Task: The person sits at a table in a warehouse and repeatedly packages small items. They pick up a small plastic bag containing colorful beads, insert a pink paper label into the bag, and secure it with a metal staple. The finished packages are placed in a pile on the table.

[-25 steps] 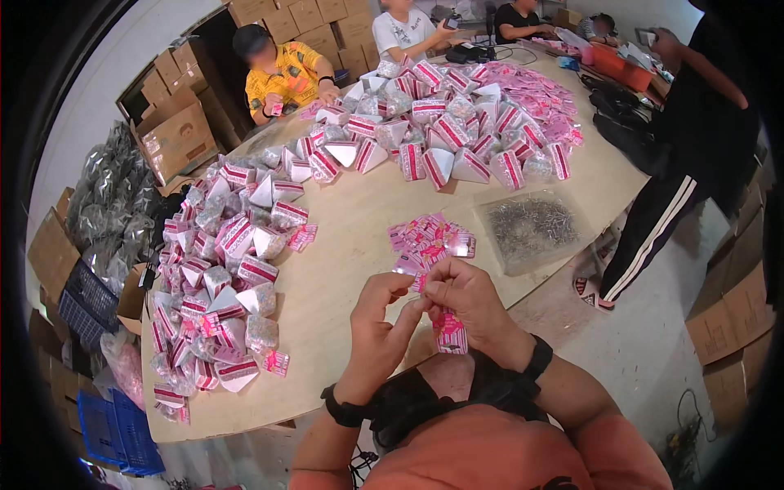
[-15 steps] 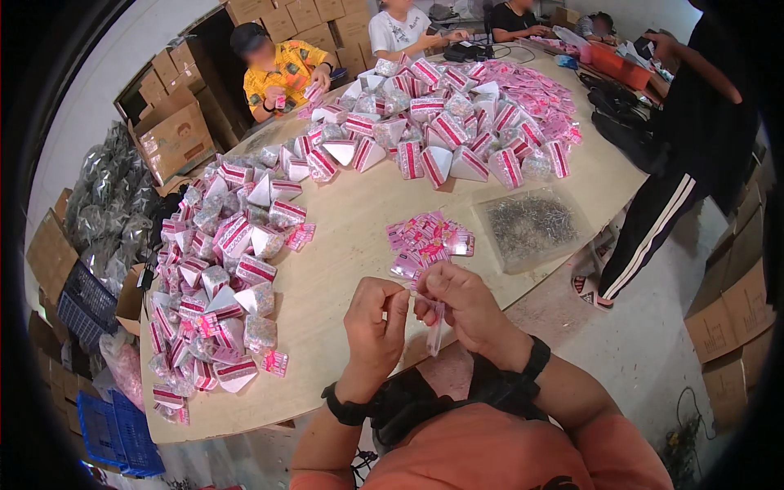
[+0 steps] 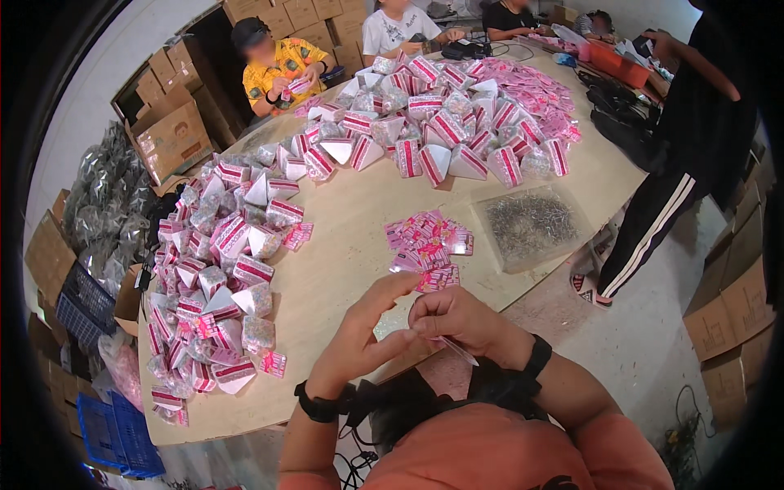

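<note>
Since the earlier frames both hands have drawn in toward the person's chest at the near edge; the pink card seen upright between them before now shows only as a thin pale strip (image 3: pixel 459 349) poking out under the right hand (image 3: pixel 461 320). Right hand: fingers curled shut, pinching that strip. Left hand (image 3: pixel 365 339): thumb and forefinger reach across to touch the right fingers, the other fingers stretched out; whether it actually grips the strip cannot be told, and the strip itself is too small to make out further.

Just beyond the hands, a loose heap of small flat pink-and-white packets (image 3: pixel 426 245) lies on the pale wooden surface (image 3: pixel 351 245). Right of the heap, a clear flat bag (image 3: pixel 529 224) holds a grey mass of tiny pieces, kind unreadable. Along the left edge, a long bank of pyramid-shaped packets (image 3: pixel 216 286), clear with red-and-white striped headers; a second such mound (image 3: pixel 445 122) at the far side, with flat pink packets spread behind it.

Brown cardboard cartons (image 3: pixel 167 135) stacked far left; more cartons (image 3: pixel 731 310) right, cut off by the rim. Blue crates (image 3: pixel 114 425) on the floor lower left, partly hidden. Other people sit at the far edge; one in yellow (image 3: pixel 282 69) handles a packet. A standing figure in dark clothes (image 3: pixel 694 139) at right is cropped.
</note>
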Demonstrator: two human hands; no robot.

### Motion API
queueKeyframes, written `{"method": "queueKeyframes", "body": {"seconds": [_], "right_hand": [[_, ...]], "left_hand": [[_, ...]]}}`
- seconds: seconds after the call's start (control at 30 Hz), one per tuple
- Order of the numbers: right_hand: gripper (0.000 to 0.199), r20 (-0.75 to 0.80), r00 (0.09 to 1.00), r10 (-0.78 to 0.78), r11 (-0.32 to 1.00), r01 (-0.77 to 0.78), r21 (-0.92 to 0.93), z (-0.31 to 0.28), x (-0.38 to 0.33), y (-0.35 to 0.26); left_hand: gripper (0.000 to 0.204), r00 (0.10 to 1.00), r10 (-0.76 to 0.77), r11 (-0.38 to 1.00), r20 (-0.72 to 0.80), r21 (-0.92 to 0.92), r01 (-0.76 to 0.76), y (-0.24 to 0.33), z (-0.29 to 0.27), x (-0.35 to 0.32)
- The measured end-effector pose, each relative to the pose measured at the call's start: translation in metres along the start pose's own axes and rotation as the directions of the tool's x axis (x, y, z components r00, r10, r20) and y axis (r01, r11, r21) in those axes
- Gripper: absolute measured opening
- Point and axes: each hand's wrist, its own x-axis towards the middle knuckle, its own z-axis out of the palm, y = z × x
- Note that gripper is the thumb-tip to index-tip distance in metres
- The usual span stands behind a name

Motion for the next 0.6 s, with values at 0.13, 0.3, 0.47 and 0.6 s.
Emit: {"method": "queueKeyframes", "body": {"seconds": [0.13,0.3,0.47,0.6], "right_hand": [[0.014,0.08,0.997,0.008,1.0,-0.01,0.027,-0.003,-0.001,0.004],[0.013,0.06,0.996,0.07,0.995,-0.074,0.06,-0.004,-0.001,0.011],[0.012,0.014,0.996,0.091,0.995,-0.091,0.027,-0.003,0.0,0.006],[0.01,0.007,0.996,0.088,0.995,-0.088,0.051,-0.004,0.0,0.004]], "left_hand": [[0.047,0.988,0.016,0.998,0.155,0.063,-0.026,-0.001,-0.007,-0.005],[0.04,0.994,-0.056,0.983,0.09,0.182,0.039,-0.004,-0.007,-0.016],[0.031,0.996,-0.077,0.975,0.035,0.213,0.068,-0.009,-0.005,-0.021],[0.031,0.992,-0.122,0.979,-0.027,0.163,0.125,-0.005,-0.002,-0.021]]}}
